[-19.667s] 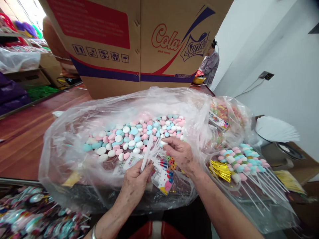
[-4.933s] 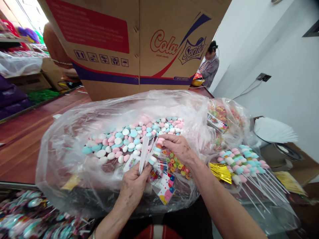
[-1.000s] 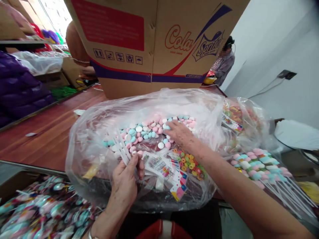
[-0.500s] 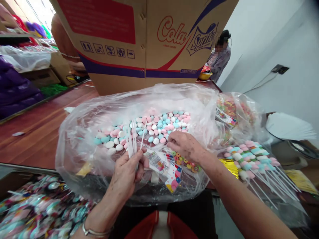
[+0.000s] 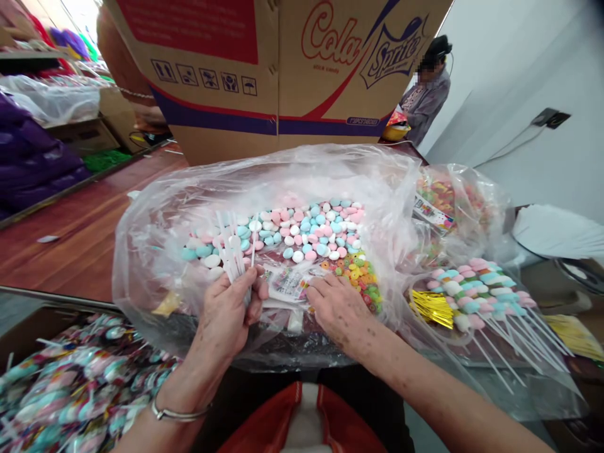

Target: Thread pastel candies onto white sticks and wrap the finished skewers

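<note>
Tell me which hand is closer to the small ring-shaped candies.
Right. The right hand is at the near-left edge of the ring-shaped candies, its fingers at the printed packaging. The left hand, holding white sticks, is farther left, beyond that packaging.

Light: pale, moderate, strongest at upper left, where the background burns out to white. Glare: milky streaks across the plastic bag (image 5: pixel 264 163); dull sheen on the worktop (image 5: pixel 89 233). Shade: dark below the worktop's near edge; grey on the wall (image 5: pixel 523 56); black corner, top right. Focus: candies (image 5: pixel 325 231) fairly crisp; far left soft. Distortion: wide-angle, cardboard box (image 5: pixel 226 126) flaring upward, margins stretched.
</note>
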Available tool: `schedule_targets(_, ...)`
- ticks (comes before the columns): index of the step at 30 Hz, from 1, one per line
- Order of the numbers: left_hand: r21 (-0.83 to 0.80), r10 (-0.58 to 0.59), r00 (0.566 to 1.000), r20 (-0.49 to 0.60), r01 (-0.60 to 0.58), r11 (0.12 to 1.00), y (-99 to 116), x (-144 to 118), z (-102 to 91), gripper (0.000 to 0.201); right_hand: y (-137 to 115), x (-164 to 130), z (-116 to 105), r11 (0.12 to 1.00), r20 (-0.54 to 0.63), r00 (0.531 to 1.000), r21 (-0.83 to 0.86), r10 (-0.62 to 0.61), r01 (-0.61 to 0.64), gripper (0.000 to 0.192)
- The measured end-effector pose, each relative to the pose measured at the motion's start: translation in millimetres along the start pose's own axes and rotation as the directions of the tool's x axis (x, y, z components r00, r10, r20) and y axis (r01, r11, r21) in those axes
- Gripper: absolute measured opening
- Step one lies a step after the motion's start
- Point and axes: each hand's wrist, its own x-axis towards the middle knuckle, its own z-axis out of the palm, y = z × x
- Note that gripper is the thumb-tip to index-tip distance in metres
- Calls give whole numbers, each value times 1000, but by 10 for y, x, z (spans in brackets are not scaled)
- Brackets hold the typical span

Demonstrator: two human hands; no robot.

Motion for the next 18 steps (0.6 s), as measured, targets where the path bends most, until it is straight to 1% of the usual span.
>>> schedule_targets(4,24,-16,999,28,15,1000,11,-51,39,25,-47,155,4,995,14,996,44,-92,92,9)
schedule_targets(7,50,-25,998,62,22,999,2,-74,57,26,-87,240,22,986,-19,988,57,-154,155,7)
schedule_targets(9,70,-28,997,77,23,997,-15,-74,57,27,-21,264,28,981,-46,985,85,-168,172,7)
schedule_targets(10,79,-33,996,82,26,997,-24,-72,57,27,50,268,20,984,-56,989,101,-140,146,9)
schedule_targets(11,86,-41,995,87,33,996,-34,-70,59,28,141,269,2,989,-64,995,115,-81,88,12)
schedule_targets(12,90,-49,995,92,41,995,-44,-70,66,28,247,272,-25,992,-72,997,126,3,6,15)
schedule_targets(14,96,-67,993,102,57,994,-66,-76,99,28,462,298,-91,976,-83,979,130,185,-174,22)
schedule_targets(15,92,-79,991,111,69,993,-78,-84,124,28,549,328,-118,964,-82,966,131,244,-232,24)
schedule_targets(16,85,-96,987,128,86,993,-91,-94,154,29,613,370,-135,956,-70,959,127,275,-265,26)
schedule_targets(18,77,-132,977,168,120,990,-119,-118,217,30,664,485,-125,960,-33,964,105,264,-259,28)
